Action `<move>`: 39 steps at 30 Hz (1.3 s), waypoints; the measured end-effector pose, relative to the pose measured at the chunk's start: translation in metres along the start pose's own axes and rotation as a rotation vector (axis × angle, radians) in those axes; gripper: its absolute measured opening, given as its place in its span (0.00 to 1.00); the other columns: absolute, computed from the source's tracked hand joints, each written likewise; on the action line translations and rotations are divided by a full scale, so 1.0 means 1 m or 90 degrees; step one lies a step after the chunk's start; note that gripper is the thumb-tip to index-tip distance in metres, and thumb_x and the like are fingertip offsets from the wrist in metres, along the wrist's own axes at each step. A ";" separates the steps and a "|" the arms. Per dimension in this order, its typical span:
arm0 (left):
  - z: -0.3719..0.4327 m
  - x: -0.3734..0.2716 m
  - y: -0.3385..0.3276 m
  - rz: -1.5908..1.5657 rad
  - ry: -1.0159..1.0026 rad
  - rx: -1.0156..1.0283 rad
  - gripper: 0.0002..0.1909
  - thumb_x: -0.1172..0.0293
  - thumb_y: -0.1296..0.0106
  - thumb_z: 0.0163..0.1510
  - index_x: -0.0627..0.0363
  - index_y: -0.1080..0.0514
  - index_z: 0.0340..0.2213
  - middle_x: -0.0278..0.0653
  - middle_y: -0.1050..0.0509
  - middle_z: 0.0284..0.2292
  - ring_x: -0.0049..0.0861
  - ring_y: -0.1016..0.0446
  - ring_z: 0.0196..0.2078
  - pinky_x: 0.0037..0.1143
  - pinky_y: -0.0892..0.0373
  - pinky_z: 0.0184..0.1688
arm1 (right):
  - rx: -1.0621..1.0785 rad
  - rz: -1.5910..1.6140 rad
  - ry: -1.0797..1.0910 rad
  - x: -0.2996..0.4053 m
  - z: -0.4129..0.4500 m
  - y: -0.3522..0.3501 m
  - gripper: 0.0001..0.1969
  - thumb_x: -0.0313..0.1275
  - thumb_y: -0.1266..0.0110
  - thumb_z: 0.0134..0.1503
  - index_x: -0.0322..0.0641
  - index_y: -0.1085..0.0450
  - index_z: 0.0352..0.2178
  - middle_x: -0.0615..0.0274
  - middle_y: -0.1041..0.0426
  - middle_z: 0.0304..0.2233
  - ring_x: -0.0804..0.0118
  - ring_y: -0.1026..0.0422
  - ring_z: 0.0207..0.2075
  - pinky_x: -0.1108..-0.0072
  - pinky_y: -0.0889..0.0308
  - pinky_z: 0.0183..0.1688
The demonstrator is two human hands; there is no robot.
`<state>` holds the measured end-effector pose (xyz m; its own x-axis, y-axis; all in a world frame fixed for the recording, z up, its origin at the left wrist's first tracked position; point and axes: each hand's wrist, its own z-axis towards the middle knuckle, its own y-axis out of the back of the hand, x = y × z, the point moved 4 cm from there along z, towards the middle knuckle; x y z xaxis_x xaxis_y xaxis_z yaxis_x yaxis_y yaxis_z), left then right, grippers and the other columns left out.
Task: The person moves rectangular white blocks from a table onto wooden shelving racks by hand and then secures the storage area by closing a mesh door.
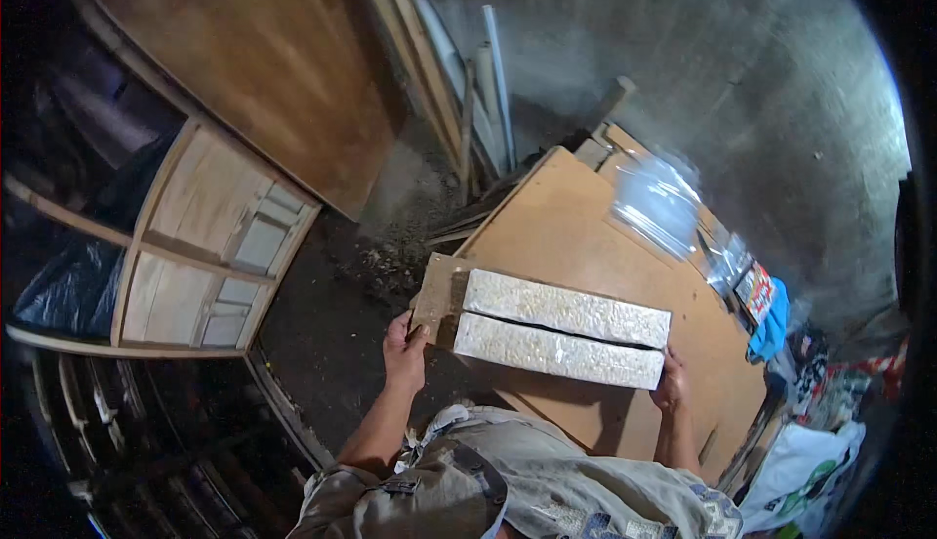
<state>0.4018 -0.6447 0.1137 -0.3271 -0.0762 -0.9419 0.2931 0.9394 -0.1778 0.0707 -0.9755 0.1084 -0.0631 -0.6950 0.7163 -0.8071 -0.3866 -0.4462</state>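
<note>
Two long pale blocks with a rough, whitish, shiny surface [564, 330] lie side by side on a wooden board [441, 297], a narrow dark gap between them. My left hand [407, 348] grips the board's bare left end, thumb on top. At the opposite end, my right hand [670, 381] holds the load by its right edge, its fingers partly hidden under it. Board and blocks are held up in front of my body, over the near part of a tan wooden tabletop [556, 217].
Clear plastic bags [656, 202] lie on the table's far side. A blue cloth [768, 323] and a white bag [805, 466] are at the right. Wooden planks and pipes [498, 92] lean behind. A wooden cabinet frame [212, 246] stands left, beside a large brown panel [271, 63].
</note>
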 end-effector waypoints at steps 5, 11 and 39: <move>-0.055 -0.019 0.078 -0.053 0.000 -0.131 0.16 0.82 0.51 0.47 0.65 0.36 0.41 0.37 0.30 0.37 0.19 0.32 0.38 0.20 0.37 0.42 | 0.093 -0.022 -0.076 -0.029 -0.015 -0.042 0.21 0.29 0.59 0.56 0.39 0.46 0.52 0.57 0.35 0.47 0.62 0.32 0.45 0.70 0.34 0.45; -0.139 -0.025 0.183 -0.117 -0.095 -0.230 0.16 0.79 0.49 0.47 0.65 0.34 0.40 0.36 0.29 0.35 0.20 0.32 0.36 0.21 0.37 0.40 | 0.259 -0.088 -0.154 -0.051 -0.048 -0.131 0.18 0.30 0.52 0.52 0.35 0.39 0.45 0.57 0.32 0.43 0.60 0.32 0.43 0.67 0.36 0.46; -0.511 -0.037 0.173 -0.406 -0.262 -0.842 0.15 0.78 0.51 0.47 0.66 0.36 0.40 0.38 0.29 0.33 0.19 0.29 0.34 0.20 0.33 0.37 | 0.880 -0.531 -0.729 -0.083 -0.131 -0.390 0.33 0.14 0.49 0.32 0.29 0.40 0.47 0.46 0.32 0.43 0.47 0.32 0.45 0.56 0.40 0.49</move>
<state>0.0054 -0.3087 0.2635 0.2465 -0.4460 -0.8604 -0.8575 0.3133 -0.4081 0.3136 -0.6873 0.2932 0.8200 0.0977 0.5640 0.5307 -0.4991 -0.6851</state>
